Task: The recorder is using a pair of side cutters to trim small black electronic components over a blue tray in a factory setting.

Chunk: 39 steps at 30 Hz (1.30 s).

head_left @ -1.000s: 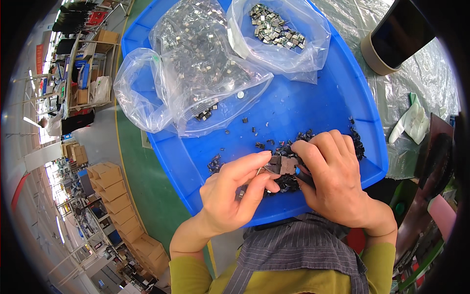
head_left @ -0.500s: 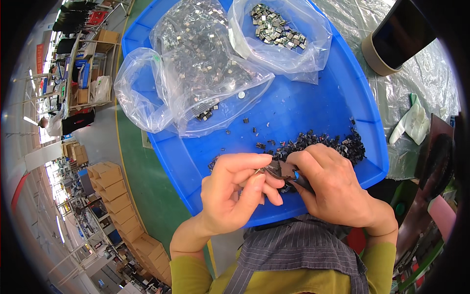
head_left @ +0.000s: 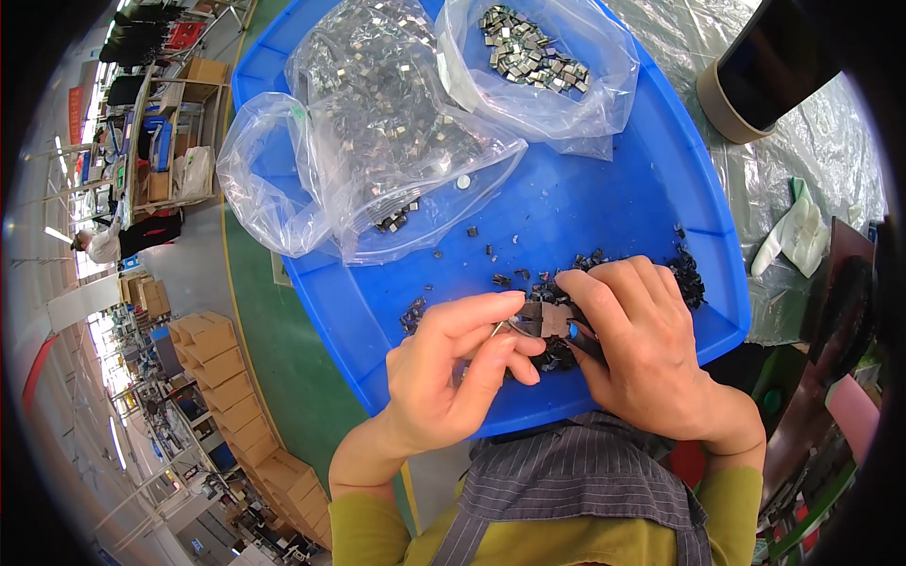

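My left hand (head_left: 434,377) is closed, with a small shiny metal part (head_left: 497,328) pinched between thumb and index finger; most of it is hidden. Wrapped round dark-handled pliers (head_left: 549,320) is my right hand (head_left: 651,344). Their dark jaws point left and reach to my left fingertips, close to the part; whether they touch it I cannot tell. A bit of blue shows at the handle. Both hands are over the near side of a blue plastic tub (head_left: 415,283). Below and behind them lies a heap of small black fragments (head_left: 684,283).
Two clear plastic bags in the tub hold small metal pieces: a large bag (head_left: 377,123) and an open bag (head_left: 609,104) with metal-cased parts (head_left: 528,52). To the right are a dark-screened device (head_left: 779,66) and a white glove (head_left: 797,236). Cardboard boxes (head_left: 212,377) stand left, beyond the green floor.
The pliers have turned in my right hand, so more of their jaws' broad side shows. My right fingers have lifted a little and loosened; the left hand has barely moved.
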Tool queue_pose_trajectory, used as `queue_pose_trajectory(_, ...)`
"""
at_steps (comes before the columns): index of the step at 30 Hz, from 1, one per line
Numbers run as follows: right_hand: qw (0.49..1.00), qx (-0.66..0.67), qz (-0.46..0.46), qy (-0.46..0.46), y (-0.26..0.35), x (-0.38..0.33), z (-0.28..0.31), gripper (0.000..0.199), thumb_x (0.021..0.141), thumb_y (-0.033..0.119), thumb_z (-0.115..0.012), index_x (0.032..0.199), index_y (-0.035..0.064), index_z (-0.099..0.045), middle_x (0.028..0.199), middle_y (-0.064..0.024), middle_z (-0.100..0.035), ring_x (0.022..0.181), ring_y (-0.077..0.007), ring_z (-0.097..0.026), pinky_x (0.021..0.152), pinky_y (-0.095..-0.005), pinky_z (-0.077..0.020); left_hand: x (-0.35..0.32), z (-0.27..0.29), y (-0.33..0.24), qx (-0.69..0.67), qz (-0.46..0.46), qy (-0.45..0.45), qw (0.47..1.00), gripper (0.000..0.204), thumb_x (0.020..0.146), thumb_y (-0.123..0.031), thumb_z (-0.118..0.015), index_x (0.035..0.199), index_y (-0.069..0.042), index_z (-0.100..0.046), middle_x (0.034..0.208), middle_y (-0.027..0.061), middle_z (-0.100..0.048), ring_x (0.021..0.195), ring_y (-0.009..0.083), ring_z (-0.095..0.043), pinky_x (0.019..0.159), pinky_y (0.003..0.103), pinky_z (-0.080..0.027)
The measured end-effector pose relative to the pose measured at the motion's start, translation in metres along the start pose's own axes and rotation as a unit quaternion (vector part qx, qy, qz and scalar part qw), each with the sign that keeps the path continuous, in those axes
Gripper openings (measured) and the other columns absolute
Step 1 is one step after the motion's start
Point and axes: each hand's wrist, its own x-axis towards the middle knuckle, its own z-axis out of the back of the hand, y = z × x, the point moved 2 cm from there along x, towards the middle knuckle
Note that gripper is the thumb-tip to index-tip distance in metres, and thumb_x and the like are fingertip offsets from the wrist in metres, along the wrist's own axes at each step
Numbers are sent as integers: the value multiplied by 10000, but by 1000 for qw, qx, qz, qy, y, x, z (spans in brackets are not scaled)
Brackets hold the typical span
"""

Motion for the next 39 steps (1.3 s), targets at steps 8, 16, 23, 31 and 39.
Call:
queue_pose_trajectory(8, 1000, -24, 5, -16, 0, -1, -3, 589, 596, -31, -733, 1156, 35, -563, 946, -115, -536, 848, -302, -525, 733, -405, -389, 0, -1, 2, 84, -45, -8, 995, 308, 905, 91, -563, 1208, 69, -519, 855, 163, -711, 697, 175, -714, 591, 260, -569)
queue_pose_trajectory(16, 1000, -19, 4, -17, 0, 0, -4, 503, 638, 13, -728, 1117, 42, -574, 898, -97, -514, 827, -282, -514, 714, -395, -381, 0, -1, 2, 85, -61, -13, 994, 290, 893, 101, -571, 1181, 86, -537, 878, 176, -704, 704, 186, -718, 589, 267, -575)
queue_pose_trajectory(23, 1000, -18, -6, 5, -1, -3, -3, 547, 594, -25, -738, 1111, 39, -570, 910, -105, -528, 838, -297, -524, 710, -395, -394, -1, -2, 4, 90, -63, -17, 994, 288, 893, 103, -568, 1179, 86, -536, 872, 174, -704, 705, 186, -718, 588, 266, -571)
queue_pose_trajectory(31, 1000, -22, -2, -19, 1, -1, -4, 515, 634, 33, -745, 1117, 44, -568, 916, -98, -519, 842, -282, -514, 734, -398, -387, 0, -1, 3, 68, -48, 1, 997, 293, 920, 83, -543, 1210, 75, -505, 879, 181, -705, 710, 188, -717, 606, 265, -570)
queue_pose_trajectory(39, 998, -43, 3, -41, 0, 0, -7, 422, 703, 68, -710, 1101, 54, -573, 899, -87, -509, 838, -266, -503, 749, -394, -382, 0, 0, 5, 74, -56, 0, 996, 296, 917, 91, -543, 1210, 71, -511, 879, 182, -706, 707, 191, -719, 599, 267, -569)
